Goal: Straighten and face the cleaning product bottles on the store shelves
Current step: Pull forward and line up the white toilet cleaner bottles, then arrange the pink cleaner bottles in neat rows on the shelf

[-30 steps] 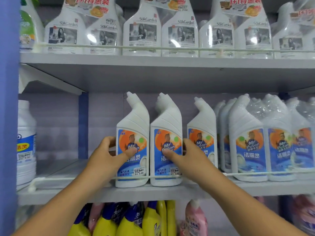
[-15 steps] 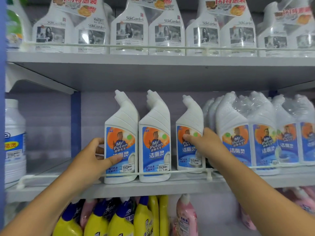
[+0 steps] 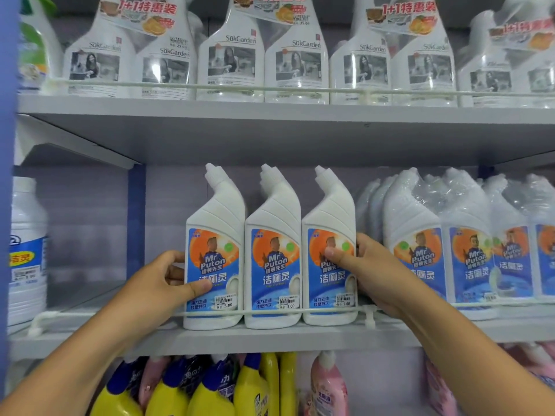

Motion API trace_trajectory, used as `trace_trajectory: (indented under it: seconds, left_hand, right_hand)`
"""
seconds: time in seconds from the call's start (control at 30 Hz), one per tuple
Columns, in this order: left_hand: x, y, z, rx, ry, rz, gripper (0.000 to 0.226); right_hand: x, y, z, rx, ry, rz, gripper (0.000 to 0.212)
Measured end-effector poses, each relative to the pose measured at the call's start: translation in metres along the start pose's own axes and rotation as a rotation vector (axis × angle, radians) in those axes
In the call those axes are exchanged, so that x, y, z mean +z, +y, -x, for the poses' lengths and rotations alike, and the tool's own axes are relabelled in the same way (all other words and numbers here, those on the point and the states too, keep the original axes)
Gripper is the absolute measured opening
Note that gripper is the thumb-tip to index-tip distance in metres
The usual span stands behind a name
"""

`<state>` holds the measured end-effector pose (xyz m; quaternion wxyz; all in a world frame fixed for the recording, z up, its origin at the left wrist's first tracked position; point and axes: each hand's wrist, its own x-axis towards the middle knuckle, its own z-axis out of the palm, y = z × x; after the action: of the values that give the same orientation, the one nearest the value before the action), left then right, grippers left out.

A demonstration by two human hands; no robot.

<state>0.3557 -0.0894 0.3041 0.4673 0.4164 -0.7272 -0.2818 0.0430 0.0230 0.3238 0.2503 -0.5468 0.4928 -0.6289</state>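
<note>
Third loose bottle (image 3: 329,253) has come forward since half a second ago: it sat set back with a gap, now it stands flush against the middle bottle (image 3: 272,256). Right hand (image 3: 371,271) has shifted from its front face to its right flank. Left hand (image 3: 159,288) is where it was, on the left bottle (image 3: 213,253).

Grip state:
- Left hand: thumb across the lower label, fingers (image 3: 174,273) curled round the left side, pinching the body.
- Right hand: thumb on the label front, the other fingers wrapped behind the right side, out of view.

Location: all three upright on the middle shelf (image 3: 270,339), behind the wire rail (image 3: 120,314), labels facing out, bent necks leaning left.

Handling, my read:
- Rigid moulded plastic, probably full, so moderately heavy and bottom-stable.
- Glossy label is likely slick; the flat side panels at label height are the best hold.
- Avoid the offset neck: it's high and would tip the bottle.
- Sliding on the base beats lifting, since the rail blocks the front.

Count:
- 3 loose white bottles in the row.
- Shrink-wrapped packs (image 3: 456,235) to the right: at least 4 labels visible, more behind, total unclear.
- 1 larger white jug (image 3: 27,250) at far left.
- Clear bottles (image 3: 231,58) on the shelf above: about 8 in view, banded in pairs.
</note>
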Motion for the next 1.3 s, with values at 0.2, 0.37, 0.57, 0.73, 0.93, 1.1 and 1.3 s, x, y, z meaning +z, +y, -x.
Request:
trace_trajectory:
  seconds: [0.2,0.37,0.57,0.73,0.93,1.1,1.3]
  left_hand:
    - [0.0,0.001,0.002,0.009,-0.004,0.018,0.038]
    - [-0.003,-0.002,-0.001,0.001,-0.04,0.012,0.033]
    - [-0.002,-0.002,-0.001,-0.009,-0.02,0.02,0.034]
    - [0.0,0.001,0.0,-0.013,0.059,0.05,0.042]
    - [0.002,0.004,-0.001,-0.039,0.089,0.164,0.037]
    - [0.015,0.01,0.011,0.049,0.231,0.232,0.058]
    - [0.063,0.015,0.057,0.226,0.385,0.211,0.066]
  right_hand:
    - [0.001,0.007,0.009,-0.025,0.012,0.092,0.033]
    - [0.001,0.007,0.011,-0.022,0.037,0.164,0.027]
    - [0.003,0.006,0.013,0.0,0.023,0.18,0.025]
    - [0.002,0.006,0.017,0.039,-0.005,0.097,0.028]
    - [0.003,0.007,0.019,0.047,0.023,0.058,0.029]
    - [0.002,0.01,0.018,0.021,0.127,0.057,0.044]
    - [-0.013,0.012,0.051,-0.108,0.209,0.121,0.049]
